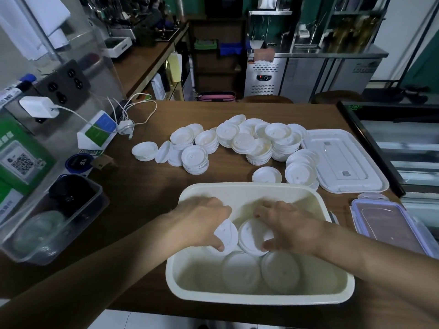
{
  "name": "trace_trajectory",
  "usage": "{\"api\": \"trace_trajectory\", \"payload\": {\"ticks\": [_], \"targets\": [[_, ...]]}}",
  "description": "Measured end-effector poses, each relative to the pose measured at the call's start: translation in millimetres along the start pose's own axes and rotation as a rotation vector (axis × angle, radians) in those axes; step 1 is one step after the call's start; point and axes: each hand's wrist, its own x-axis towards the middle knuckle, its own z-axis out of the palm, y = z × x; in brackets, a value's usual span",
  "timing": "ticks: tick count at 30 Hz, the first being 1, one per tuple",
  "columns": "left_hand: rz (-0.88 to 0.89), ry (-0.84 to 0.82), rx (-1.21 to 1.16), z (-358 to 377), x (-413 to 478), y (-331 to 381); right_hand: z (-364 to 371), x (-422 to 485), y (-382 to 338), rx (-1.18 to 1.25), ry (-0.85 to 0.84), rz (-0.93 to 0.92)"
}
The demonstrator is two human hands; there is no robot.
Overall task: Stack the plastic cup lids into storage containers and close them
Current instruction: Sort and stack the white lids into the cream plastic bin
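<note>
Hands inside the cream rectangular plastic container (256, 298): my left grip (202, 222) pinches a white round plastic lid (228, 233), my right grip (289, 226) holds a second white lid (251, 235) just beside, at 3 o'clock; the loose lid heap (249, 141) lies at 12 o'clock.

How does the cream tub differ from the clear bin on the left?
The cream tub is opaque; the clear bin is see-through. The tub holds white cup lids, gripped by the left hand and right hand; the bin holds dark and clear items, untouched. Both sit uncovered on the table.
</note>
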Motion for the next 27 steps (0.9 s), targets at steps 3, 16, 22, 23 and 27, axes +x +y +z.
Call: {"api": "trace_trajectory", "payload": {"ticks": [3, 16, 22, 23, 27], "targets": [[0.004, -0.002, 0.022, 3, 2, -2, 3, 2, 2, -0.027, -0.008, 0.009], [-0.062, -0.041, 0.130, 0, 7, 5, 1, -9, -3, -0.302, 0.057, -0.069], [0.009, -0.019, 0.126, -6, 2, 3, -18, -15, 6, -0.226, 0.180, -0.051], [0.031, 0.014, 0.114, -8, 1, 3, -26, -19, 7, -0.153, 0.196, -0.069], [0.170, 0.225, 0.018, -31, -1, 0, -53, -28, 12, 0.118, 0.319, -0.109]]}}
